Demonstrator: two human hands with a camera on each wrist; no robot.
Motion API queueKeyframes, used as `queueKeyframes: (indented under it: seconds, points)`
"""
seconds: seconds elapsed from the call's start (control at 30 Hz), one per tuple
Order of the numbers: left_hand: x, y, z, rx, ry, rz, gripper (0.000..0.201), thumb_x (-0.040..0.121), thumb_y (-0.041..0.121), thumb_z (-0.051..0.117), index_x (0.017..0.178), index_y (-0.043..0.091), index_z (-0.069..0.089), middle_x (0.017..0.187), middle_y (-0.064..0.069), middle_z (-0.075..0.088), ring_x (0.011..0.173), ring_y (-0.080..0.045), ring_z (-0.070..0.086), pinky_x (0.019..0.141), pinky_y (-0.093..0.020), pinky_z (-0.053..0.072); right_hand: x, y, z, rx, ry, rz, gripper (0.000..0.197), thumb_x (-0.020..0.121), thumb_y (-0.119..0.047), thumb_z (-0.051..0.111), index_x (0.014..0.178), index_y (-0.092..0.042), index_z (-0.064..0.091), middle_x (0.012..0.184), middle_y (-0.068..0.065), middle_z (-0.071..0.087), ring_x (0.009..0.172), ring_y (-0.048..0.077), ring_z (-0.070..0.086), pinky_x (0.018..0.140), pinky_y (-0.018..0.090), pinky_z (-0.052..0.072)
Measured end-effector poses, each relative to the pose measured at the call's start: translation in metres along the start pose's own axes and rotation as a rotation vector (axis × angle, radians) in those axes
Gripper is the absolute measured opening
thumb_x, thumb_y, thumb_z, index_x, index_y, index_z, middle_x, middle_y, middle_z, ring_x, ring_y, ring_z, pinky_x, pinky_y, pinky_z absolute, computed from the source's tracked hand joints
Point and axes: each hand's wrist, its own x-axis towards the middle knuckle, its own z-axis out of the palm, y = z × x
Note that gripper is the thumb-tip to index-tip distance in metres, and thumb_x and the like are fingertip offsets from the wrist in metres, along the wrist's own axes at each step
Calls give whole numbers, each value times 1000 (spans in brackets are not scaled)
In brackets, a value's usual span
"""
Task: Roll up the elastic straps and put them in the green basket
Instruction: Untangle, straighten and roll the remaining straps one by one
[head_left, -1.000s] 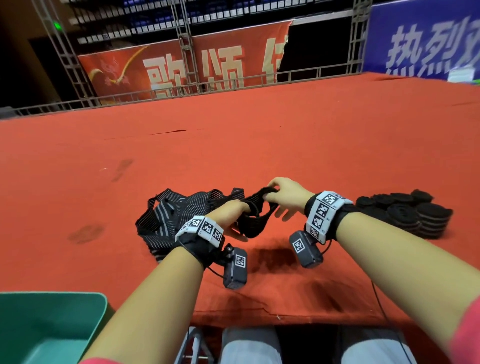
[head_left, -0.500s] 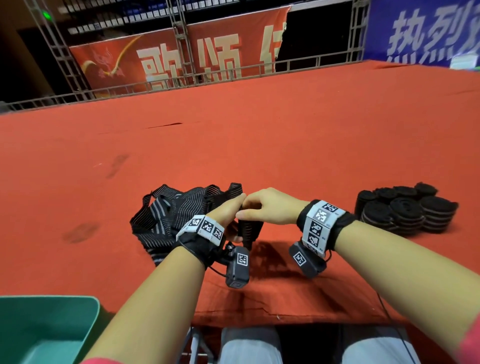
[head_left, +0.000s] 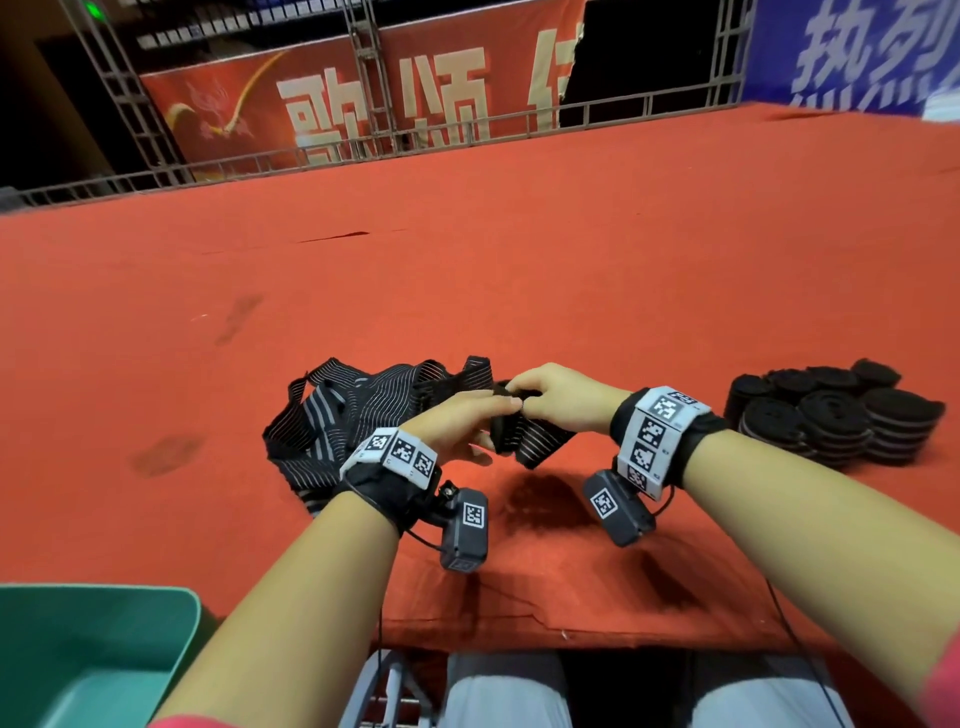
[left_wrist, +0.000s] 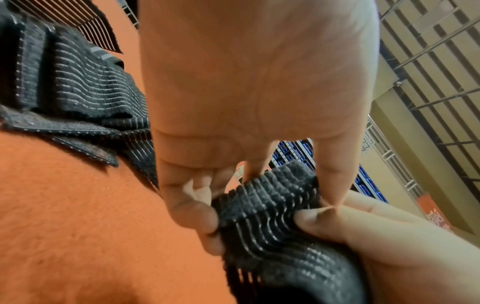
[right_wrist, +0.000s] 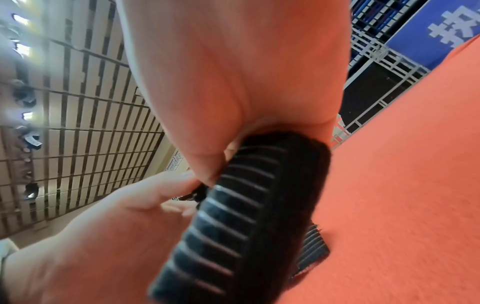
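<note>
Black ribbed elastic strap (head_left: 524, 436) pinched between left hand (head_left: 457, 426) and right hand (head_left: 561, 397), just above the red cloth counter (head_left: 519, 270), right beside the loose strap pile (head_left: 358, 415); green plastic basket (head_left: 98, 649) near left.

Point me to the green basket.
Head view, bottom left corner: the green basket sits below the red table's near edge, beside the left forearm.

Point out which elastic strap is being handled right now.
The black striped strap pinched between the left hand and right hand; the others lie in the loose pile or rolled stack.
</note>
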Motion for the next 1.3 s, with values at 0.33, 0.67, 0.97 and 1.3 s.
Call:
queueKeyframes:
  seconds: [0.33, 0.67, 0.97, 1.3]
  points:
    - [5, -7, 8, 108, 87, 110, 27, 102, 19, 37, 118, 10, 57, 91, -20, 67, 74, -37, 71, 55, -33, 51, 6, 18, 0, 141, 32, 53, 19, 97, -7, 56, 109, -7, 71, 92, 6, 69, 81, 16, 61, 79, 31, 50]
    - [4, -19, -3, 157, 283, 154, 28, 97, 12, 34, 77, 7, 52, 63, -14, 62, 47, -27, 58, 45, -25, 34, -3, 34, -15, 188, 12, 123, 14, 99, -9, 55, 98, -11, 69, 86, 2, 67, 79, 15, 59, 78, 31, 48]
    - [14, -43, -41, 109, 686, 97, 33, 92, 30, 47, 70, 7, 54, 76, -18, 63, 67, -32, 63, 60, -41, 57, -19, 42, -27, 403, 177, 222, 14, 88, 0, 46, 81, -6, 57, 82, 11, 45, 80, 21, 42, 75, 35, 36]
    - [8, -58, -65, 224, 865, 34, 33, 97, 30, 47, 70, 11, 51, 87, -25, 64, 90, -46, 64, 82, -50, 53, -48, 47, -32, 755, 2, 462, 38, 97, -53, 44, 84, -17, 48, 76, 9, 56, 56, 27, 57, 53, 32, 52]
